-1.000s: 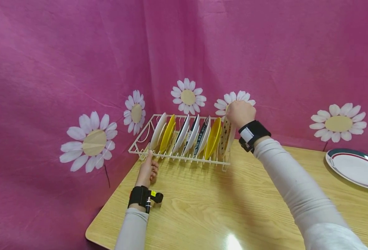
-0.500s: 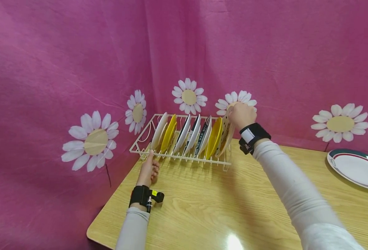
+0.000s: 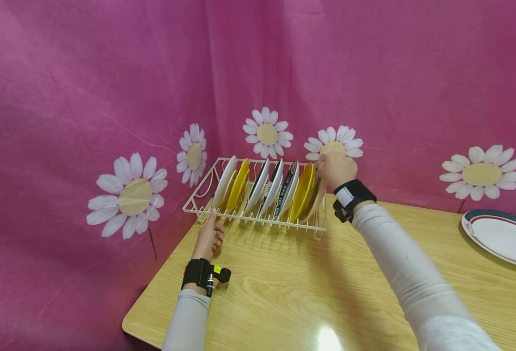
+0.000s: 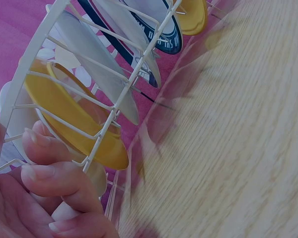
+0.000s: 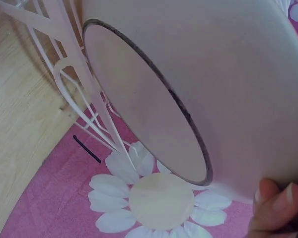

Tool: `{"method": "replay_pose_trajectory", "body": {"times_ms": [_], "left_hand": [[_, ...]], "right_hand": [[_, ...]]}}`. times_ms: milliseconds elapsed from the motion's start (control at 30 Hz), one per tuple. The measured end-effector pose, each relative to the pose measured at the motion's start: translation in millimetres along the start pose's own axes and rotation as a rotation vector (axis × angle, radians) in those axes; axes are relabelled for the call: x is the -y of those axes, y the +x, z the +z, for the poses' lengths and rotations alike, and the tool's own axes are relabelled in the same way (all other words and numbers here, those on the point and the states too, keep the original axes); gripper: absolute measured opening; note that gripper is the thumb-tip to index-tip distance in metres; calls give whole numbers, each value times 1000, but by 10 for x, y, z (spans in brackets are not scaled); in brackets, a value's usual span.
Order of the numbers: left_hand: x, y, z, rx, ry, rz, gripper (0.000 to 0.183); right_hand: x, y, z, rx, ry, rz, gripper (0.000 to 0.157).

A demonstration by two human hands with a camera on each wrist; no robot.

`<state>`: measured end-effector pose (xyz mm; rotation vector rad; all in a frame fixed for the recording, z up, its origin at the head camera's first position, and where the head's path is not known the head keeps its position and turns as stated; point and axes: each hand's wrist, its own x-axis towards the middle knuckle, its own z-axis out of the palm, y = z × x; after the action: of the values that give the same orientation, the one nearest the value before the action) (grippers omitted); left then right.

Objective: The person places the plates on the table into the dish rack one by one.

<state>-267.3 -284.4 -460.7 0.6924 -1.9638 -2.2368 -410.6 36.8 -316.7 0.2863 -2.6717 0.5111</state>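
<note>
The white wire dish rack (image 3: pixel 258 220) stands at the back of the table, with several plates upright in a row. At its right end, my right hand (image 3: pixel 338 168) pinches the top edge of a pale plate (image 3: pixel 316 201), which sits low in the rack beside a yellow plate (image 3: pixel 300 195). Its pale underside (image 5: pixel 243 94), with a dark foot ring, fills the right wrist view, fingertips at the rim. My left hand (image 3: pixel 207 240) grips the rack's front rail at the left corner, thumb on the rail and fingers curled below, near a white plate (image 3: pixel 223 185).
A large white plate (image 3: pixel 505 239) with a green and red rim lies flat on the wooden table (image 3: pixel 275 292) at the right. A pink cloth (image 3: pixel 372 63) with printed daisies hangs behind and to the left. The table's rounded corner (image 3: pixel 128 324) is front left.
My right hand has lowered the pale plate into the rack's right end, and it now leans left against the yellow plate. The left hand has stayed on the rail.
</note>
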Motion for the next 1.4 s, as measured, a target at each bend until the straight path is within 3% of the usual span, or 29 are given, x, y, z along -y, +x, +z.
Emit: {"method": "replay_pose_trajectory", "body": {"times_ms": [233,533,933,1233,1400], "left_hand": [[4,-33,33,1,13,7,65],[-13,-26,32,-8,17,19,66],[7,-29,19,5,21,7,67],[4,-20,23,-14,23,15,70],[21,-6,26,-15,28,12,69]], "right_hand": [[-26,-32,61,-88,-55,-45,52],[8,-66,93,-150,1,-31,54],[-119,-144,16,54,120,32,63],[-232,-155,11,80,137,65,52],[-236,-157,46,67,128,30,51]]}}
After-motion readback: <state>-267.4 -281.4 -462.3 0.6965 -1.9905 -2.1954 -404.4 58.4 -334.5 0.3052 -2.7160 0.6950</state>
